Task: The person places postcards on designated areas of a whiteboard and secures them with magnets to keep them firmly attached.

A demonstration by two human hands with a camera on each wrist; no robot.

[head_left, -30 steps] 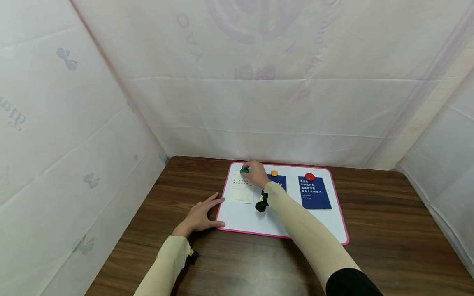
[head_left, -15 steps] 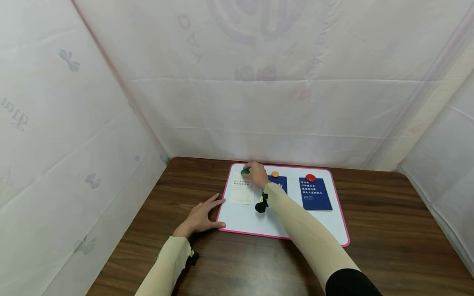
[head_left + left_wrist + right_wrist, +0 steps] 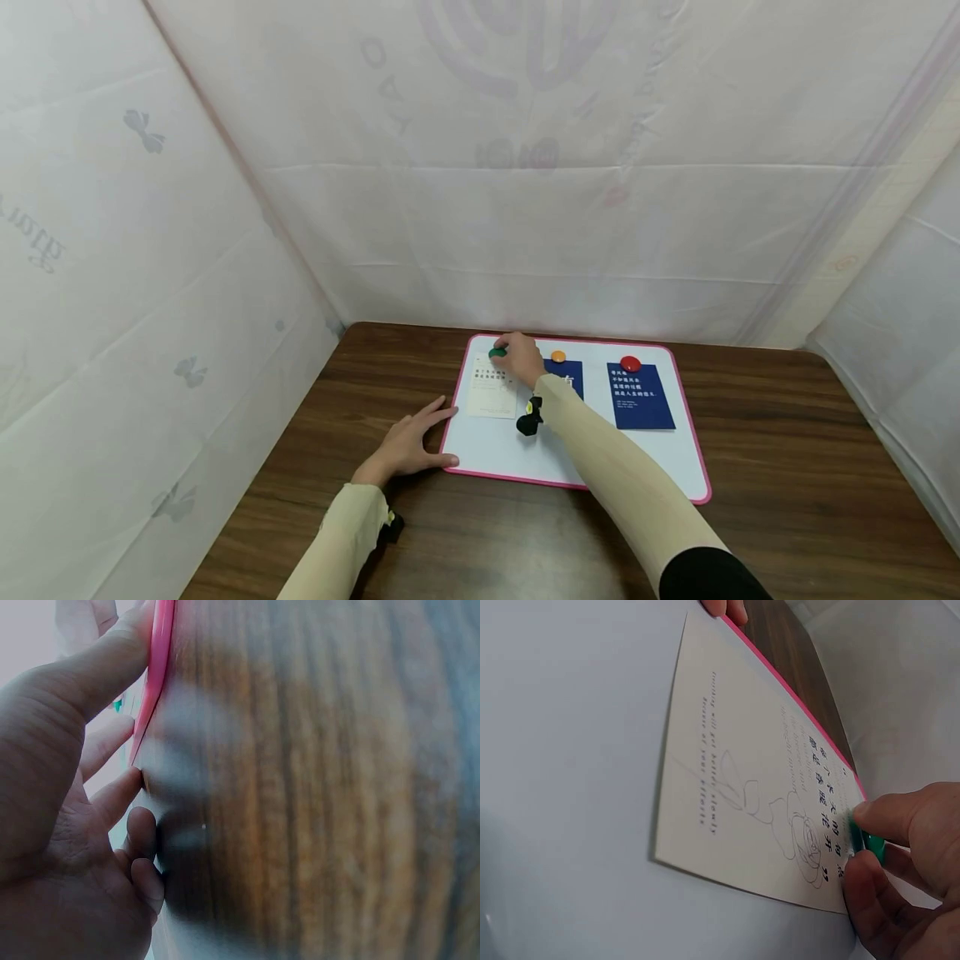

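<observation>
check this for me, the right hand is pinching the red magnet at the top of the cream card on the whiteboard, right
Not quite: the magnet is green, not red. The right hand pinches the green magnet at the top of the cream card on the whiteboard; the right wrist view shows the green between the fingertips. The red magnet sits on a blue card further right.

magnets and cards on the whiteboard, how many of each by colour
green magnet: 1, pinched by the right hand
orange magnet: 1
red magnet: 1
cream card: 1
blue cards: 2, one partly hidden by the right arm
total: 3 magnets, 3 cards, 6 things
</observation>
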